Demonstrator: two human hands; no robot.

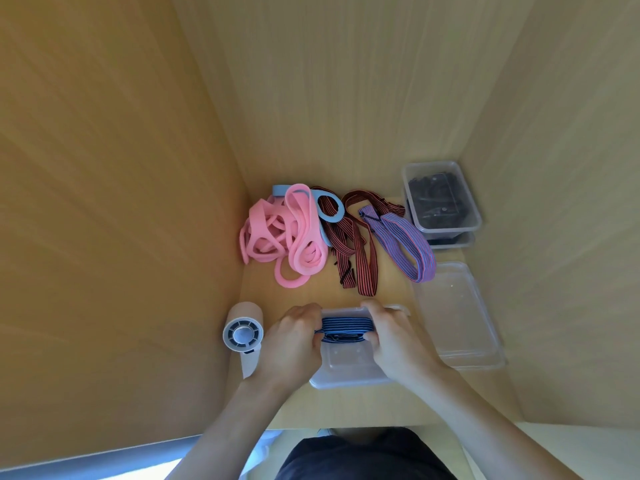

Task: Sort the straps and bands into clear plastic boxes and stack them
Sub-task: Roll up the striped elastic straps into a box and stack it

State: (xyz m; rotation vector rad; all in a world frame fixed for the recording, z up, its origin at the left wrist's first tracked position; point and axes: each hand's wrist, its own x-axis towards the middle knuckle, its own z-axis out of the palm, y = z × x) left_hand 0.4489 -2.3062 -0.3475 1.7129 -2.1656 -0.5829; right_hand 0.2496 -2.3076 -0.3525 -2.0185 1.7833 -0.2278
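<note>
A folded blue striped strap (346, 326) sits at the far end of a clear plastic box (348, 367) near the front of the desk. My left hand (294, 344) grips its left end and my right hand (394, 341) grips its right end. Behind lie a heap of pink bands (280, 233), a light blue band (330, 209), dark red striped straps (349, 251) and a purple striped strap (405, 244). At the back right stand two stacked clear boxes (441, 199) filled with dark straps.
A clear lid or shallow box (457, 317) lies to the right of the box in front of me. A white handheld fan (244, 334) lies at the left. Wooden walls close in the desk on the left, back and right.
</note>
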